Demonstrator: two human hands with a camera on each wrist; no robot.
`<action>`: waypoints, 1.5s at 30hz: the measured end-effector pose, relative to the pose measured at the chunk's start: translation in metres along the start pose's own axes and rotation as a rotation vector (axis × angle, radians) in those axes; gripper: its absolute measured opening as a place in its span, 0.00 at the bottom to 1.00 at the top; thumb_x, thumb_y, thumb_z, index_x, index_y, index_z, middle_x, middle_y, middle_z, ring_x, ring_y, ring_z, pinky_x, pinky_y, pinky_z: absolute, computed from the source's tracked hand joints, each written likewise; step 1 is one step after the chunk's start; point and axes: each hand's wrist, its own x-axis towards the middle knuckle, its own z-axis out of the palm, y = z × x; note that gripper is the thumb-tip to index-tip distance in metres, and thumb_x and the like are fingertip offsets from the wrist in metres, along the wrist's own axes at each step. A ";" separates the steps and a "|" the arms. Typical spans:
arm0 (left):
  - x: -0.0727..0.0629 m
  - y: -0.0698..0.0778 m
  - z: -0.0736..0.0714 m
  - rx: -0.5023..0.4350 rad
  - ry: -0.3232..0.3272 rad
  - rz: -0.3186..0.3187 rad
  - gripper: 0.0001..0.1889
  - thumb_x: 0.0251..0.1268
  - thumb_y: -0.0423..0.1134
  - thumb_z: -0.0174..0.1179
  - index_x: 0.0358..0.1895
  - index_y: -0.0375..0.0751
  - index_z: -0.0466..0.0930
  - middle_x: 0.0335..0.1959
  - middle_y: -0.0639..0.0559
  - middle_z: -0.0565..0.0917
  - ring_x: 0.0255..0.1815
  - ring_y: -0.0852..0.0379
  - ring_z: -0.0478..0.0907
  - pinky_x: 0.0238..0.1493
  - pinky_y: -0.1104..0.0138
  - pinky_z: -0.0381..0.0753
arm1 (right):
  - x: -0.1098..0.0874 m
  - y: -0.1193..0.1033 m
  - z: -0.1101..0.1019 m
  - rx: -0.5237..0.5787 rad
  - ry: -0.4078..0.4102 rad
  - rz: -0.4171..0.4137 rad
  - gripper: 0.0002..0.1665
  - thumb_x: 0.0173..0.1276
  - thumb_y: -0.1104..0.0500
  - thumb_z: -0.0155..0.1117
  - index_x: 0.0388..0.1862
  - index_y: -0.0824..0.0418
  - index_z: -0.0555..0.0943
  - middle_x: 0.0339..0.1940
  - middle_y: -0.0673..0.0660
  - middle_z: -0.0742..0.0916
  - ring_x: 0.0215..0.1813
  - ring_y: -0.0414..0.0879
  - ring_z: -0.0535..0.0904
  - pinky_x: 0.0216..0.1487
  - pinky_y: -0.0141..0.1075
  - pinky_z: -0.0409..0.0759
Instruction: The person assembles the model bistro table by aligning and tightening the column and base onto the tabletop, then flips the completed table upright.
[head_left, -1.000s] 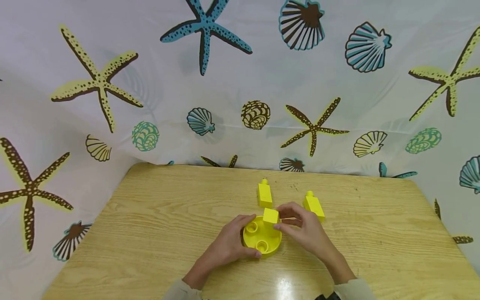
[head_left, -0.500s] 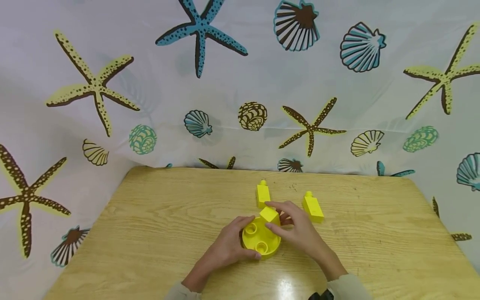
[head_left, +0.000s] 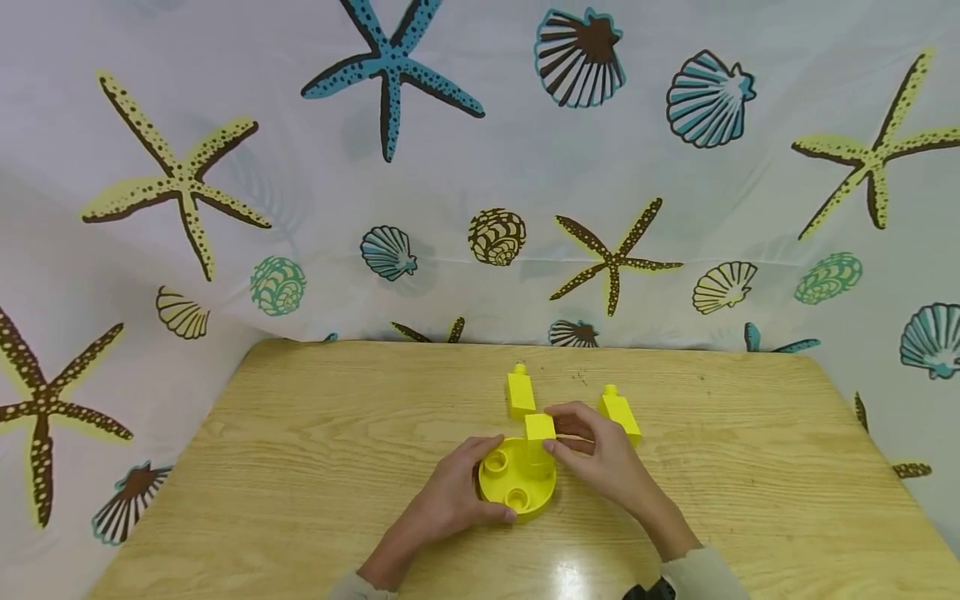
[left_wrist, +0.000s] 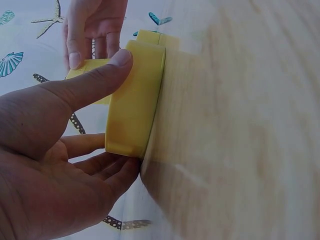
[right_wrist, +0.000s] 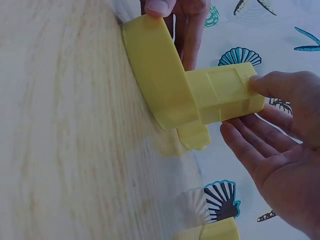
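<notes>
A round yellow dish-like base (head_left: 498, 490) lies on the table, with two ringed sockets visible inside it. My left hand (head_left: 455, 492) holds it by its left side, thumb on the near rim and fingers behind. On the base's far right part a square yellow block (head_left: 539, 427) stands upright; how deep its lower end sits is hidden. The thumb and fingers of my right hand (head_left: 606, 457) pinch this block near its top. In the right wrist view the block (right_wrist: 225, 92) juts straight out from the base (right_wrist: 157, 72).
Two more yellow blocks, each with a round peg at one end, lie on the wooden table (head_left: 360, 417): one just behind the base (head_left: 521, 394), one block (head_left: 619, 416) behind my right hand. A shell-and-starfish cloth (head_left: 450, 167) hangs behind the table.
Half a second ago the block's top was turned cornerwise; now it is squared up again. My right index finger has shifted from the block's far side back to its right. The left hand keeps its hold.
</notes>
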 end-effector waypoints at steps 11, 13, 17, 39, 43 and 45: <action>-0.002 0.000 -0.001 -0.008 0.008 -0.005 0.52 0.47 0.45 0.84 0.75 0.29 0.66 0.68 0.38 0.73 0.69 0.40 0.71 0.71 0.45 0.70 | -0.003 0.000 -0.002 -0.063 -0.021 -0.045 0.27 0.72 0.57 0.71 0.68 0.57 0.78 0.64 0.57 0.82 0.51 0.52 0.82 0.52 0.37 0.86; -0.002 0.001 -0.001 -0.003 0.009 -0.004 0.52 0.47 0.46 0.84 0.75 0.29 0.66 0.68 0.38 0.73 0.69 0.40 0.71 0.71 0.46 0.70 | -0.003 0.000 -0.002 -0.071 -0.026 -0.050 0.28 0.71 0.57 0.71 0.69 0.58 0.78 0.63 0.56 0.82 0.50 0.51 0.82 0.51 0.37 0.86; -0.002 0.000 0.000 0.009 0.008 0.002 0.52 0.48 0.46 0.83 0.75 0.29 0.66 0.68 0.38 0.74 0.69 0.41 0.72 0.71 0.46 0.70 | -0.003 0.001 -0.003 -0.105 -0.033 -0.050 0.29 0.71 0.55 0.72 0.69 0.58 0.78 0.59 0.55 0.83 0.48 0.50 0.83 0.50 0.36 0.86; 0.000 -0.001 0.001 0.038 0.044 0.034 0.52 0.43 0.47 0.85 0.72 0.28 0.69 0.64 0.39 0.76 0.65 0.42 0.75 0.68 0.47 0.74 | -0.004 0.002 -0.006 -0.037 0.004 -0.002 0.31 0.62 0.62 0.79 0.62 0.66 0.78 0.60 0.60 0.85 0.60 0.55 0.83 0.58 0.38 0.83; -0.001 -0.001 0.001 0.042 0.040 0.037 0.52 0.43 0.47 0.85 0.72 0.28 0.69 0.64 0.39 0.77 0.64 0.42 0.75 0.67 0.47 0.74 | -0.006 0.002 -0.006 -0.052 0.015 0.000 0.31 0.62 0.61 0.80 0.62 0.64 0.79 0.60 0.59 0.85 0.60 0.55 0.83 0.58 0.39 0.83; -0.001 -0.001 0.001 0.040 0.039 0.037 0.52 0.44 0.47 0.85 0.72 0.28 0.69 0.64 0.38 0.77 0.64 0.42 0.75 0.67 0.46 0.74 | -0.006 0.003 -0.005 -0.061 0.018 -0.009 0.31 0.62 0.60 0.80 0.62 0.64 0.79 0.59 0.59 0.86 0.60 0.54 0.84 0.58 0.39 0.84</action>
